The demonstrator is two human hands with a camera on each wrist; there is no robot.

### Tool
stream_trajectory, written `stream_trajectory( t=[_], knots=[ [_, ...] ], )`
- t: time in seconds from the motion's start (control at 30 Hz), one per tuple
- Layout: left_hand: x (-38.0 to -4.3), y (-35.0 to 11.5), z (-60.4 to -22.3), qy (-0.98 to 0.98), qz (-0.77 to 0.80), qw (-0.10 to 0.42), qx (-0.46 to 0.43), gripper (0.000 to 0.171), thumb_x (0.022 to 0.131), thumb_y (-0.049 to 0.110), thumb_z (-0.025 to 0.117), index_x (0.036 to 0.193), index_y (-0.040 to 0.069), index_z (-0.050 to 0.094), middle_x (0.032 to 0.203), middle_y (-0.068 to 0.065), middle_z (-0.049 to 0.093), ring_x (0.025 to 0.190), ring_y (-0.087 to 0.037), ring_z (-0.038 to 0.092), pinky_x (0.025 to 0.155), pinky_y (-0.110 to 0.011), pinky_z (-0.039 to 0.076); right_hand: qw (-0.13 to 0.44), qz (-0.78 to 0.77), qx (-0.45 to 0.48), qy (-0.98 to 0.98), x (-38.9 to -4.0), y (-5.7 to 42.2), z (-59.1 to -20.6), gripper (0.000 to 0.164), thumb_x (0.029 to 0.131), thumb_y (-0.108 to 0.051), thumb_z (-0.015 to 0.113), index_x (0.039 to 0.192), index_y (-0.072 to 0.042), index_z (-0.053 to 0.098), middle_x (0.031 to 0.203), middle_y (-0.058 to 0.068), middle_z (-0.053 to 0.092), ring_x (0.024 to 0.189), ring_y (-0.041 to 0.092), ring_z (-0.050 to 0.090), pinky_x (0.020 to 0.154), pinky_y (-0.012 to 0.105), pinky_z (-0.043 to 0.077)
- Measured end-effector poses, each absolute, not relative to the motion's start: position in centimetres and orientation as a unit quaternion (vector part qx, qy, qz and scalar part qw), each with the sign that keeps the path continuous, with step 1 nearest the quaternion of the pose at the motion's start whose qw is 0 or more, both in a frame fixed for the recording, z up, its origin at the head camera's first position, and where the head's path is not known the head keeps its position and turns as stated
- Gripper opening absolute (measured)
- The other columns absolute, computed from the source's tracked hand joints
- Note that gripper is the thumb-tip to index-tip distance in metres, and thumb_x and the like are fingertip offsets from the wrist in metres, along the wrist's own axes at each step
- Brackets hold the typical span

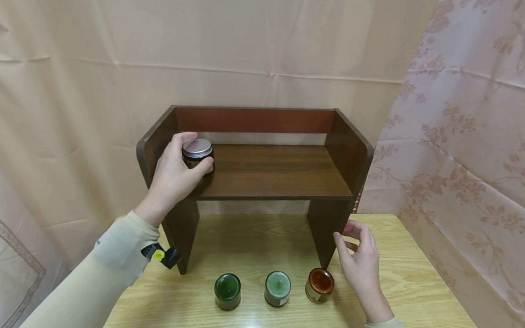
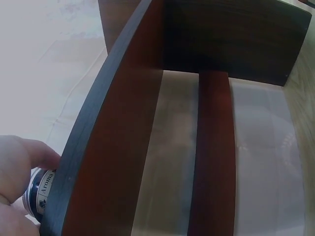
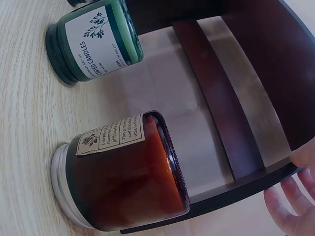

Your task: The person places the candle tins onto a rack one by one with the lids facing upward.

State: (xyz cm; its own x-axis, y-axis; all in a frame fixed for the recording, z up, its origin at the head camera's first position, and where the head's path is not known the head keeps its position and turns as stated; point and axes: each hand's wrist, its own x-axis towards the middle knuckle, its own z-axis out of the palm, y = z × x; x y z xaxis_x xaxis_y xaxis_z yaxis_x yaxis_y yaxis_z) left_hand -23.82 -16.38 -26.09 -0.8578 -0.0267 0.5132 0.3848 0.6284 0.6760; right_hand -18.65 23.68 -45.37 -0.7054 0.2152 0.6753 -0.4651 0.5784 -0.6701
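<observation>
At the left end of the shelf's upper board, my left hand grips a dark candle jar with a silver lid, thumb in front and fingers at the back. Only part of its "Aroma" label shows in the left wrist view, beside the shelf's edge. My right hand pinches the right side panel of the dark brown wooden shelf, thumb on one face and fingers on the other. Nearest to that hand is an amber candle jar, lid down on the table.
A light green candle jar and a dark green candle jar stand in a row with the amber one, before the shelf on the wooden table. Beige curtain hangs behind; floral cloth hangs at right.
</observation>
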Motion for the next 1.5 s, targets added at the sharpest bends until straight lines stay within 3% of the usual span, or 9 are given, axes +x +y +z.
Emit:
stream_trajectory(
  t=[0.47, 0.8, 1.13, 1.5],
  knots=[
    [-23.3, -16.2, -25.6, -0.867, -0.414, 0.256, -0.105, 0.067, 0.095, 0.022, 0.081, 0.153, 0.005, 0.050, 0.149, -0.022, 0.057, 0.137, -0.040, 0.053, 0.113, -0.058, 0.042, 0.374, 0.460, 0.076, -0.802, -18.7, 23.6, -45.3, 0.040, 0.092, 0.015, 0.078, 0.127, 0.010, 0.060, 0.113, 0.022, 0.065, 0.104, -0.001, 0.061, 0.081, 0.005, 0.054],
    [-22.1, -15.9, -24.9, -0.868, -0.410, 0.264, -0.098, 0.063, 0.095, 0.021, 0.078, 0.151, 0.006, 0.052, 0.141, -0.021, 0.055, 0.128, -0.036, 0.054, 0.103, -0.049, 0.046, 0.373, 0.455, 0.072, -0.805, -18.6, 23.6, -45.3, 0.040, 0.092, 0.014, 0.078, 0.127, 0.010, 0.059, 0.113, 0.022, 0.065, 0.104, 0.001, 0.061, 0.082, 0.005, 0.054],
    [-20.3, -15.8, -25.0, -0.868, -0.391, 0.282, -0.118, 0.066, 0.096, 0.021, 0.080, 0.153, 0.005, 0.051, 0.153, -0.022, 0.049, 0.136, -0.039, 0.051, 0.111, -0.055, 0.046, 0.374, 0.452, 0.074, -0.806, -18.6, 23.6, -45.3, 0.040, 0.092, 0.014, 0.079, 0.127, 0.010, 0.059, 0.113, 0.022, 0.065, 0.104, 0.004, 0.061, 0.082, 0.005, 0.054],
    [-18.1, -15.6, -26.7, -0.840, -0.406, 0.324, -0.156, 0.056, 0.093, 0.007, 0.079, 0.146, 0.005, 0.059, 0.144, -0.017, 0.054, 0.131, -0.035, 0.053, 0.107, -0.054, 0.051, 0.377, 0.451, 0.078, -0.805, -18.7, 23.6, -45.4, 0.041, 0.092, 0.015, 0.079, 0.127, 0.010, 0.059, 0.114, 0.023, 0.065, 0.104, 0.004, 0.062, 0.082, 0.005, 0.054]
  ],
)
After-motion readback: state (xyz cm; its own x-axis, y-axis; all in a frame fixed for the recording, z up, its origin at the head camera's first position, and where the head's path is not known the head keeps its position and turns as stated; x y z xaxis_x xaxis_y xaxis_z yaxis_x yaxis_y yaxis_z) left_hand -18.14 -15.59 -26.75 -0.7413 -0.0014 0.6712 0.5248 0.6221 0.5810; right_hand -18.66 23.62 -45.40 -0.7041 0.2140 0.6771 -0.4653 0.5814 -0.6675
